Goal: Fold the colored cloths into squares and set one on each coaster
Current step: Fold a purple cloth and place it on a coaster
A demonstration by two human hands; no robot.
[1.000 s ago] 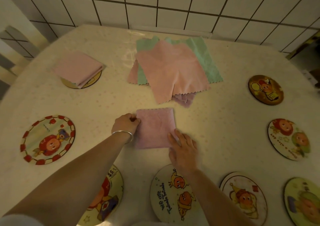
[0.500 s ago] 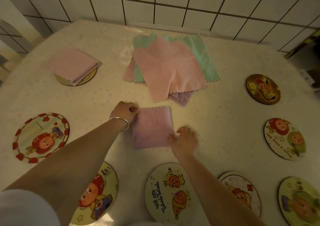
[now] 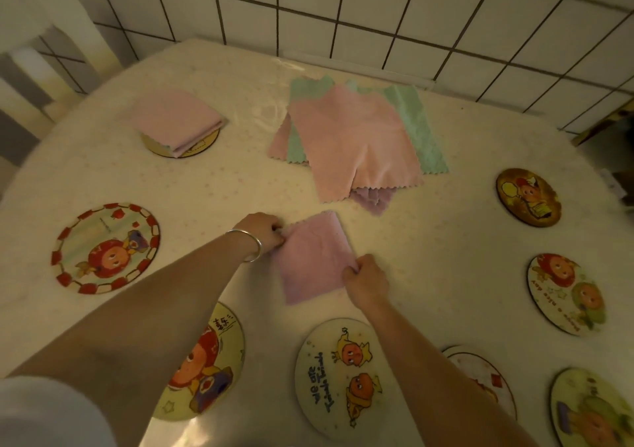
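while the folded pink cloth (image 3: 314, 257) lies mid-surface, just near of the unfolded pile (image 3: 356, 141), the left hand (image 3: 262, 230) pinches its far-left corner and the right hand (image 3: 367, 280) grips its right edge. to carry it well, i'd judge both hands should lift together, keeping the layers pinched so the square doesn't fall open, then centre it on a bare coaster such as the red-rimmed one (image 3: 104, 247) at left. one folded cloth (image 3: 178, 118) already sits on the far-left coaster. both hands' fingertips are hidden, and the near coasters are cut off by arms and frame edge.
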